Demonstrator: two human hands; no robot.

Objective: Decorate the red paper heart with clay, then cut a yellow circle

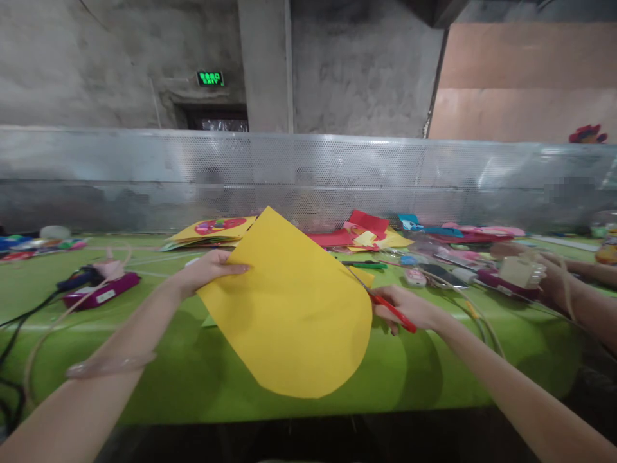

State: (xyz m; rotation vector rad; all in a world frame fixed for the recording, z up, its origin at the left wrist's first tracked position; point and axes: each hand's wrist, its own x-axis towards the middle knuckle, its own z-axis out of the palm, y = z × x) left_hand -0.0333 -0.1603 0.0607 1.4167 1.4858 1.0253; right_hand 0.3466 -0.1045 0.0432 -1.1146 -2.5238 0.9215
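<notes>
A large yellow sheet (294, 308), paper or thin felt, is held up over the green table. Its lower right edge is rounded; its top comes to a corner. My left hand (212, 270) pinches its upper left edge, thumb on the near face. In my right hand (405, 307) are red-handled scissors (398, 315), their blades at the sheet's right edge. A partly cut yellow strip (361, 276) sticks out beyond the blades. Some of my right fingers are hidden behind the handles.
Decorated yellow sheets (212, 230) lie behind my left hand, red pieces (369, 223) behind the yellow sheet. Purple power strips (101, 290) with cables are at both sides. At right, another person's hand (554, 276) is near a pale device. A perforated metal screen (308, 167) stands along the back.
</notes>
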